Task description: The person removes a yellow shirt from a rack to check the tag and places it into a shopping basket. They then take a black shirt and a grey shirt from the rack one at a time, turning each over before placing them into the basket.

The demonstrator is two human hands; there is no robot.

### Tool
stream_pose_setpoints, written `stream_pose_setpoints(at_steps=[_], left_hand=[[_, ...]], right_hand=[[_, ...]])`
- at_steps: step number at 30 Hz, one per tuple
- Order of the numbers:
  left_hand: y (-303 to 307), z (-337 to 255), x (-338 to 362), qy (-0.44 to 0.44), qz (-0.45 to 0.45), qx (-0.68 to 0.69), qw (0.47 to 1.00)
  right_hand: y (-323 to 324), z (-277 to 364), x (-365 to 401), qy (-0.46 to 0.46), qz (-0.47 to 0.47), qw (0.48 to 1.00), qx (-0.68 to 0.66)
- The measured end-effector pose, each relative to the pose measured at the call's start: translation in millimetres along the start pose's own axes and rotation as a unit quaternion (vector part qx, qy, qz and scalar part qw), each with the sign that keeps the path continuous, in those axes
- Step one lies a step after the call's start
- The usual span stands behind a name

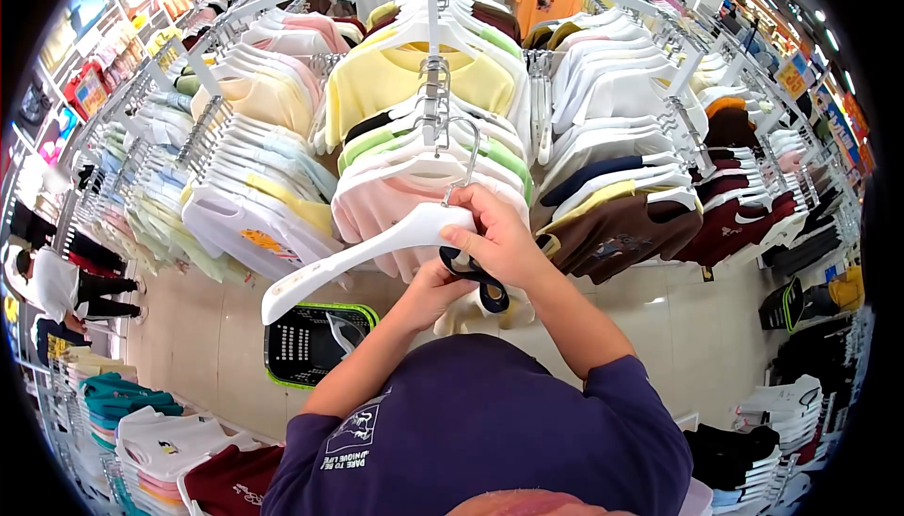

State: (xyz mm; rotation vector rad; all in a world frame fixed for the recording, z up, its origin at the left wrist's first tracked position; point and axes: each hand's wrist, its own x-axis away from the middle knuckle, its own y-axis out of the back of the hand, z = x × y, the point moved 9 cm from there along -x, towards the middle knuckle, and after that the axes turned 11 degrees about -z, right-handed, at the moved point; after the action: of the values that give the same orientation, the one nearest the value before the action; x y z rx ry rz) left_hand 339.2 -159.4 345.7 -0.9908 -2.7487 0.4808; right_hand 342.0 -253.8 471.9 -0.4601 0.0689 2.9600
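A white clothes hanger (363, 257) slants down to the left in front of the middle rack, its metal hook pointing up. My right hand (499, 238) is closed around the hanger near the base of the hook. Below it my left hand (431, 295) has curled fingers at a dark strap-like loop (492, 298), which hangs between my hands; part of the loop is hidden. Just behind the hanger, pale pink tops (377, 198) hang at the front of the rack. Above them is a yellow top (414, 73).
On the floor stands a black basket with a green rim (325, 307), with a white hanger inside. White tops (235, 219) hang to the left and brown tops (621, 238) to the right. Folded clothes (179, 445) lie behind me at left. Another person (56, 285) stands far left.
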Motion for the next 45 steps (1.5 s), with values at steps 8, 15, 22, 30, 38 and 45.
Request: stream_pose_setpoints(at_steps=[8, 15, 22, 30, 38, 45], left_hand=[[5.7, 3.0, 10.0, 0.001, 0.01, -0.05, 0.999], [21.0, 6.4, 14.9, 0.015, 0.004, -0.085, 0.996], [38.2, 1.0, 37.3, 0.022, -0.036, -0.092, 0.995], [32.7, -8.3, 54.4, 0.022, -0.019, -0.109, 0.994], [25.6, -30.9, 57.0, -0.004, -0.038, -0.092, 0.995], [29.1, -41.8, 58.8, -0.018, -0.043, -0.095, 0.994]], right_hand=[[39.4, 20.0, -15.6, 0.012, -0.126, 0.962, -0.241], [102.9, 28.0, -36.3, 0.05, -0.278, 0.875, -0.394], [121.0, 22.5, -51.7, 0.096, -0.267, 0.94, -0.192], [47.6, -22.5, -51.3, 0.124, -0.104, 0.962, 0.218], [9.6, -53.3, -69.2, 0.135, -0.061, 0.947, 0.285], [17.4, -79.2, -66.0, 0.134, -0.085, 0.94, 0.301]])
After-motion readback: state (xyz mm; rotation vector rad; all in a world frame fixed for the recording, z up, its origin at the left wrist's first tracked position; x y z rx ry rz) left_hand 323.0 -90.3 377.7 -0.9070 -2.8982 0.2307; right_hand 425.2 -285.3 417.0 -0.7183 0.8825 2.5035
